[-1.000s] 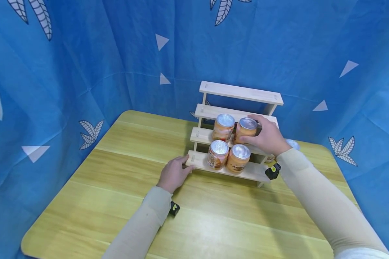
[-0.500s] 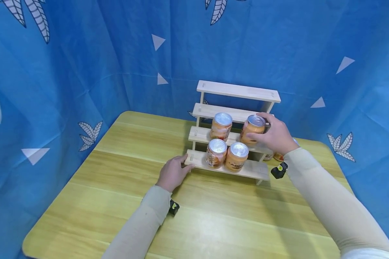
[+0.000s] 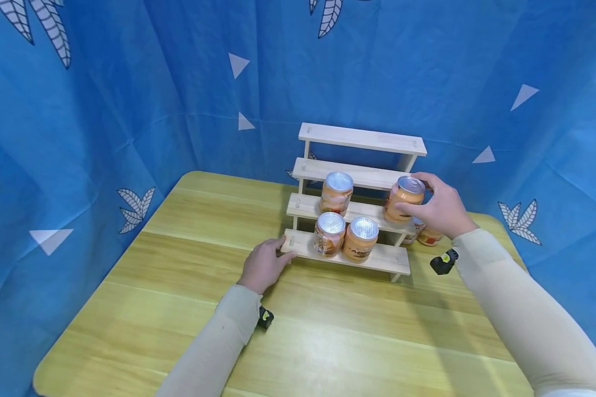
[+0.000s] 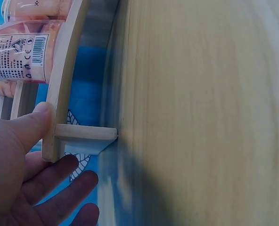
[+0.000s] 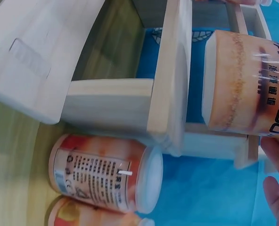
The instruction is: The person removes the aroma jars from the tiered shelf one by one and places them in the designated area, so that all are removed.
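A tiered wooden display rack (image 3: 362, 137) stands on the table. My left hand (image 3: 264, 266) pinches the left end of its lowest step, thumb on top; in the left wrist view the other fingers (image 4: 69, 190) spread below. My right hand (image 3: 443, 205) grips an orange printed can (image 3: 399, 210) with a silver lid, upright at the right end of the second step. The right wrist view shows a gap between the can's white base (image 5: 208, 80) and the step's board (image 5: 170, 80). Another can (image 3: 335, 199) stands left on that step. Two cans (image 3: 329, 240) sit side by side on the lowest step.
More cans (image 3: 430, 236) stand on the table beside the rack's right side, one (image 5: 99, 172) close to the support panel (image 5: 111, 106) in the right wrist view. A blue patterned curtain (image 3: 218, 82) hangs behind the wooden table (image 3: 144, 309).
My right hand has carried its can rightward along the second step, away from the can on the left there. My left hand keeps its hold on the rack.
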Tool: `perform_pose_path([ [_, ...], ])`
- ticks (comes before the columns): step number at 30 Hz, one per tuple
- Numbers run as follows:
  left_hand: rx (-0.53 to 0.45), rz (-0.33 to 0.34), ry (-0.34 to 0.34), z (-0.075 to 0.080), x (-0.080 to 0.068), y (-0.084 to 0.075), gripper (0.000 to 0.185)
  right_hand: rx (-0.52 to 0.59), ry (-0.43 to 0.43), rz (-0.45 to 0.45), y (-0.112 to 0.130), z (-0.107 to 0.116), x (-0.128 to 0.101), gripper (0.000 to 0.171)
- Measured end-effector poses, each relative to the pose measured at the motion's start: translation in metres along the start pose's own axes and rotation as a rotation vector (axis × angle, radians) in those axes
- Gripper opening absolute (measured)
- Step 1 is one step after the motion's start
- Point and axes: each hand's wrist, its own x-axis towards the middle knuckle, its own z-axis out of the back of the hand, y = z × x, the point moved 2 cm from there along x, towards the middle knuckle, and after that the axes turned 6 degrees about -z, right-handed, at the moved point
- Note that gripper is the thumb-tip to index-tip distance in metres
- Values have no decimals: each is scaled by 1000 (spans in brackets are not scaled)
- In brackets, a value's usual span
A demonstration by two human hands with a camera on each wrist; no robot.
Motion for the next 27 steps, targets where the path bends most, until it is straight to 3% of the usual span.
perform_pose_path([
  [27, 6, -14, -4, -1, 1, 1, 62, -2, -122, -81, -48, 35, -12, 89],
])
